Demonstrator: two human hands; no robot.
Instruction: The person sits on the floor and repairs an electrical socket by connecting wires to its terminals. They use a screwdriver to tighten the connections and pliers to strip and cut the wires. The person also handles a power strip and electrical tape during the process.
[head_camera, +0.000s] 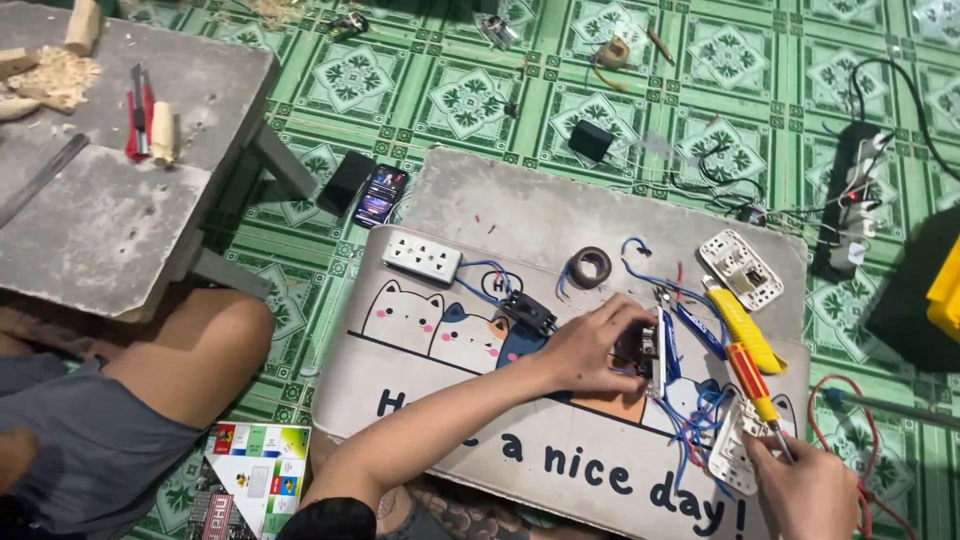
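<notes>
My left hand (598, 345) grips a dark electrical switch module (645, 352) with blue wires (690, 415) running from it, over a mat with cartoon cats (440, 330). My right hand (812, 488) holds a red and yellow screwdriver (752, 383) by its shaft end, tip near a white switch plate (732, 450). Another white plate (741, 270) lies further back.
A white socket strip (421, 256), a roll of black tape (591, 266) and a yellow-handled tool (742, 328) lie on the mat. A phone (380, 196) and a power strip (853, 195) sit on the green tiled floor. A grey wooden bench (110, 200) stands left, beside my knee.
</notes>
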